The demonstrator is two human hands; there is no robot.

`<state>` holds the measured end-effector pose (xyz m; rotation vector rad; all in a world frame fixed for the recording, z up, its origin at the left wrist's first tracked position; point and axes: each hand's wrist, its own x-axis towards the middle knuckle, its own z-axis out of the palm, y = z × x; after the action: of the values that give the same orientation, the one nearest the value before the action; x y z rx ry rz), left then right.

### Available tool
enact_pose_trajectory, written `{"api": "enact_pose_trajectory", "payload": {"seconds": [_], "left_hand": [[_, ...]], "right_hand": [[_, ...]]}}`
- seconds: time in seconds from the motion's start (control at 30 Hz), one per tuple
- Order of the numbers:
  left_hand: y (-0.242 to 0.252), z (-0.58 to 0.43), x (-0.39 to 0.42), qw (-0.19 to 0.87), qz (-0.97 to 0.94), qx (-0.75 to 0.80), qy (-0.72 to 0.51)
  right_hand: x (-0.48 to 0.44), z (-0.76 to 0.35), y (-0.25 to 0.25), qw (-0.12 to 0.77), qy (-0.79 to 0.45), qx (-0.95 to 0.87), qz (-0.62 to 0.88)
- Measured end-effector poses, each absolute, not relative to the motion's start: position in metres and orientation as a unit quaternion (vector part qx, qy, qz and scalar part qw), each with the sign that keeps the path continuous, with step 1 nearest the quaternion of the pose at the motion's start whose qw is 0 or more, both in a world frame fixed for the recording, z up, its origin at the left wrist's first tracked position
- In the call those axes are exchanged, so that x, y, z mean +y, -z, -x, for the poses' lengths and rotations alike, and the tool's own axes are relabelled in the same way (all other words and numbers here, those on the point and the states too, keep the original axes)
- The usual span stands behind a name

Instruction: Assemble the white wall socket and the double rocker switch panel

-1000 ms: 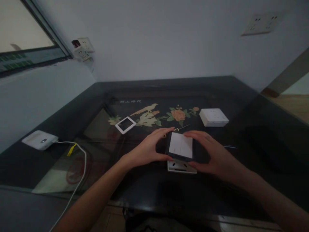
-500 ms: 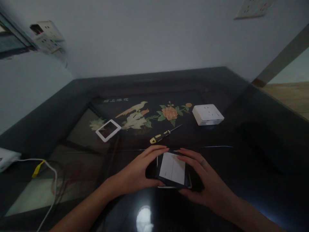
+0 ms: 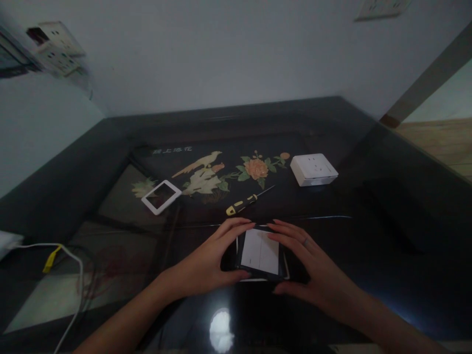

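Observation:
Between my hands is a dark rectangular block with a white label (image 3: 260, 251) on top; a thin white rim shows around its lower edges. My left hand (image 3: 217, 258) grips its left side, fingers along the far edge and thumb at the near left corner. From the right, my right hand (image 3: 308, 265) curls around it, fingertips on the far edge and the label, thumb near the close right corner. Just beyond lies a screwdriver (image 3: 244, 203) with a yellow and black handle, its shaft pointing away to the right.
A white square frame (image 3: 161, 196) lies on the glossy black table (image 3: 236, 120) at the left. At the right stands a white box with a socket face (image 3: 314, 169). A white cable (image 3: 81, 280) with a yellow tag (image 3: 50, 259) runs along the near left. Wall sockets (image 3: 61, 49) are behind.
The whole view has shifted slightly. The labelled block sits a little straighter between my hands, and my right thumb has eased slightly away from its near edge.

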<state>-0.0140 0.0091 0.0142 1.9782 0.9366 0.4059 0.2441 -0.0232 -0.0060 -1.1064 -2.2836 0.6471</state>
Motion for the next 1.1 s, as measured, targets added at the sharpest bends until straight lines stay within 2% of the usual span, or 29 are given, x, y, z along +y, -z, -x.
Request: {"api": "enact_pose_trajectory", "payload": {"seconds": [0.2, 0.3, 0.37, 0.43, 0.8, 1.0, 1.1], "left_hand": [[-0.014, 0.014, 0.008, 0.431, -0.804, 0.369, -0.176], [-0.017, 0.013, 0.006, 0.426, -0.802, 0.382, -0.169], [-0.019, 0.012, 0.005, 0.422, -0.802, 0.389, -0.167], [-0.019, 0.012, 0.005, 0.418, -0.803, 0.39, -0.169], [-0.021, 0.016, 0.007, 0.429, -0.803, 0.371, -0.182], [-0.018, 0.016, 0.006, 0.42, -0.806, 0.367, -0.199], [-0.015, 0.014, 0.005, 0.39, -0.814, 0.37, -0.22]], "right_hand": [[-0.01, -0.25, -0.011, 0.32, -0.259, -0.786, 0.46], [0.009, -0.246, -0.02, 0.321, -0.252, -0.782, 0.47], [0.027, -0.238, -0.021, 0.302, -0.212, -0.812, 0.452], [0.048, -0.228, -0.02, 0.247, -0.134, -0.86, 0.426], [0.099, -0.18, -0.017, 0.08, -0.016, -0.945, 0.318], [0.091, -0.186, -0.025, 0.081, 0.052, -0.933, 0.347], [0.072, -0.209, -0.046, 0.137, 0.076, -0.906, 0.393]]}}
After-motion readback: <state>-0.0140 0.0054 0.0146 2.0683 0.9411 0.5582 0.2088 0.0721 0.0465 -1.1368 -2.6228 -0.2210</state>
